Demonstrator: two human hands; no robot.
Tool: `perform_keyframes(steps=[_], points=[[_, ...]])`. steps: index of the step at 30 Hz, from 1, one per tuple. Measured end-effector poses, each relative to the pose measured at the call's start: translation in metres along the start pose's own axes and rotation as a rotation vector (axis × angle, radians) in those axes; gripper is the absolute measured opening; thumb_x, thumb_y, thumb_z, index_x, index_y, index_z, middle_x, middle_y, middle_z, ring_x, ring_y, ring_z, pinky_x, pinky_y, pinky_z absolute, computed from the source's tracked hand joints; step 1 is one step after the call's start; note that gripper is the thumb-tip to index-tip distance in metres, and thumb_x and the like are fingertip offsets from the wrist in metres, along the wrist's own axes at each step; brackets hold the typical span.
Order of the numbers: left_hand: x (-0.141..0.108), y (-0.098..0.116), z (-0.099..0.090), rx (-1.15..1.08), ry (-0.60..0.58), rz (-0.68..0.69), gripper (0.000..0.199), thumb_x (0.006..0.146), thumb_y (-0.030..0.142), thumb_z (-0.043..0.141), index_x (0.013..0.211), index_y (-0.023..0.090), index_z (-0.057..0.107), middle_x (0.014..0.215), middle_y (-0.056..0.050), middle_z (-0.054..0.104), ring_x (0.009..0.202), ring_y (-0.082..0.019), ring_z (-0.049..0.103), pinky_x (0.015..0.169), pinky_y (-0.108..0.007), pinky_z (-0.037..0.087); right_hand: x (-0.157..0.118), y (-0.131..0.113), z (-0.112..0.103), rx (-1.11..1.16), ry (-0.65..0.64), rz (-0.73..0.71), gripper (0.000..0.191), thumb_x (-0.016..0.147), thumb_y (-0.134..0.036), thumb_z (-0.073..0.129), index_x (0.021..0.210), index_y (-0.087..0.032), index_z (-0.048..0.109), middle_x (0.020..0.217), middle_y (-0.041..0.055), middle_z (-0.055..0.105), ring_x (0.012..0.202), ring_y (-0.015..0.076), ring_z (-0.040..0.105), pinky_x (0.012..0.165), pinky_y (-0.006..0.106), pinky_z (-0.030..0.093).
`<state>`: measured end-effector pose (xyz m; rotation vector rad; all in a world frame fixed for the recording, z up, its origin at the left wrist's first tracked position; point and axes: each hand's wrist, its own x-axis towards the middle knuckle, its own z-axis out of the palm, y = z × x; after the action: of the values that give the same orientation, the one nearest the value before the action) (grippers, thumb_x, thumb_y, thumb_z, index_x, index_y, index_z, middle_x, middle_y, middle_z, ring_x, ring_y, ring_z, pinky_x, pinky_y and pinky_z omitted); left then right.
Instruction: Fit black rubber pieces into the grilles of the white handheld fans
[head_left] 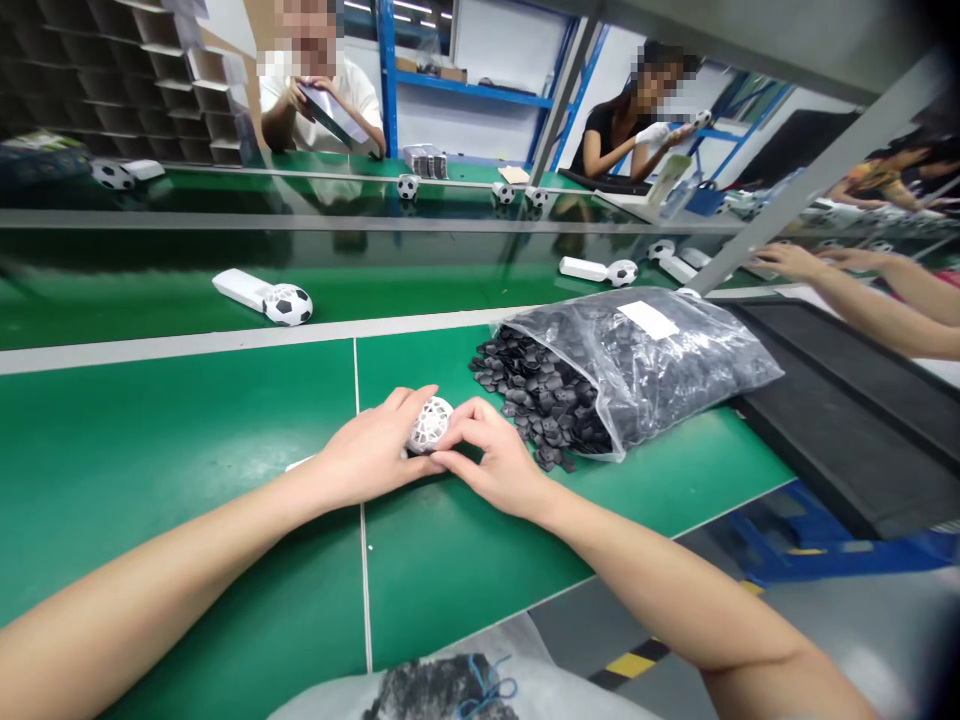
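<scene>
A white ball-shaped part (430, 424) with an openwork pattern sits between my two hands over the green table (187, 430). My left hand (367, 445) is wrapped round its left side, and a bit of white shows under that wrist. On the ball's right side, my right hand (491, 455) has thumb and forefinger pinched together; whether a small piece is between them is hidden. Right of my hands, a clear plastic bag (660, 350) lies on its side, with many small black pieces (551, 400) spilling from its mouth.
Beyond the table edge, a green conveyor carries white-handled football items (288, 304), (622, 273). Black trays (847, 410) lie at the right. People sit across the line, and another person's arms (847, 285) reach in from the right. A slanted metal post (810, 185) stands at the right.
</scene>
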<state>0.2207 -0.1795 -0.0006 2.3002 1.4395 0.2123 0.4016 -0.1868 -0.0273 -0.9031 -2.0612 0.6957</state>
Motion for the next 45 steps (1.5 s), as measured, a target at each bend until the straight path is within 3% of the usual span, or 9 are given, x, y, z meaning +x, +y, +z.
perform_keyframes(steps=[4,10,17,23,28,33,36,42,45], points=[[0.001,0.0,-0.002,0.01,0.013,0.008,0.068,0.076,0.052,0.054,0.133,0.023,0.03,0.124,-0.008,0.046,0.103,-0.027,0.054,0.075,-0.036,0.047,0.0,0.001,0.002,0.053,0.034,0.111,0.012,0.073,-0.016,0.064,0.078,-0.019,0.054,0.091,0.003,0.047,0.091,0.015,0.05,0.079,0.029,0.045],[0.002,0.004,-0.005,0.03,0.017,0.018,0.056,0.074,0.046,0.057,0.124,0.027,0.039,0.113,-0.004,0.053,0.094,-0.026,0.057,0.069,-0.034,0.048,0.0,0.002,0.006,0.208,-0.009,0.257,0.048,0.07,-0.02,0.064,0.112,-0.022,0.04,0.12,0.0072,0.047,0.109,0.0183,0.048,0.085,0.032,0.047],[0.003,-0.002,-0.004,0.016,0.017,0.041,0.056,0.075,0.049,0.054,0.126,0.03,0.038,0.121,-0.004,0.052,0.099,-0.026,0.056,0.076,-0.036,0.047,0.011,0.012,-0.007,0.17,-0.099,0.231,0.038,0.075,-0.026,0.062,0.109,-0.02,0.046,0.109,0.0055,0.056,0.098,0.0159,0.056,0.081,0.03,0.049],[0.004,-0.011,-0.005,0.041,0.013,-0.027,0.063,0.071,0.034,0.056,0.129,0.022,0.034,0.13,-0.006,0.048,0.106,-0.028,0.054,0.085,-0.039,0.045,0.046,0.045,-0.04,-0.617,-0.034,0.263,0.008,0.08,-0.019,0.058,0.086,-0.016,0.062,0.094,0.0103,0.059,0.095,0.0223,0.053,0.083,0.037,0.044],[0.005,-0.018,-0.01,0.111,0.033,0.055,0.063,0.07,0.014,0.044,0.131,0.026,0.035,0.129,-0.003,0.046,0.107,-0.026,0.051,0.086,-0.038,0.042,0.051,0.055,-0.041,-0.709,-0.086,0.316,0.006,0.077,-0.014,0.06,0.082,-0.016,0.064,0.084,0.0119,0.061,0.085,0.0252,0.055,0.072,0.037,0.045],[0.008,-0.023,-0.01,0.167,0.037,0.085,0.066,0.07,0.009,0.041,0.132,0.03,0.036,0.112,-0.005,0.054,0.098,-0.026,0.051,0.078,-0.037,0.041,0.04,0.041,-0.04,-0.627,-0.127,0.288,0.011,0.078,-0.016,0.06,0.088,-0.018,0.064,0.081,0.0044,0.063,0.072,0.0162,0.057,0.067,0.029,0.045],[0.009,-0.024,-0.009,0.199,0.038,0.114,0.068,0.07,0.006,0.039,0.133,0.03,0.035,0.103,-0.005,0.057,0.095,-0.025,0.05,0.078,-0.036,0.039,0.03,0.025,-0.037,-0.423,-0.141,0.196,0.015,0.081,-0.016,0.057,0.094,-0.02,0.063,0.084,0.0011,0.063,0.072,0.0112,0.057,0.068,0.024,0.046],[0.008,-0.024,-0.008,0.17,0.068,0.148,0.068,0.069,0.004,0.038,0.133,0.027,0.036,0.106,-0.004,0.059,0.098,-0.024,0.049,0.088,-0.037,0.034,0.015,-0.004,-0.03,-0.102,-0.156,0.064,0.011,0.083,-0.018,0.054,0.089,-0.02,0.063,0.084,0.0009,0.065,0.077,0.0121,0.057,0.07,0.025,0.045],[0.007,-0.024,-0.008,0.13,0.041,0.144,0.069,0.069,0.016,0.05,0.135,0.027,0.033,0.108,-0.005,0.059,0.101,-0.026,0.047,0.092,-0.041,0.032,0.012,-0.008,-0.025,-0.028,-0.164,0.073,0.01,0.082,-0.021,0.056,0.088,-0.021,0.065,0.082,0.0005,0.064,0.076,0.0124,0.057,0.071,0.025,0.046]])
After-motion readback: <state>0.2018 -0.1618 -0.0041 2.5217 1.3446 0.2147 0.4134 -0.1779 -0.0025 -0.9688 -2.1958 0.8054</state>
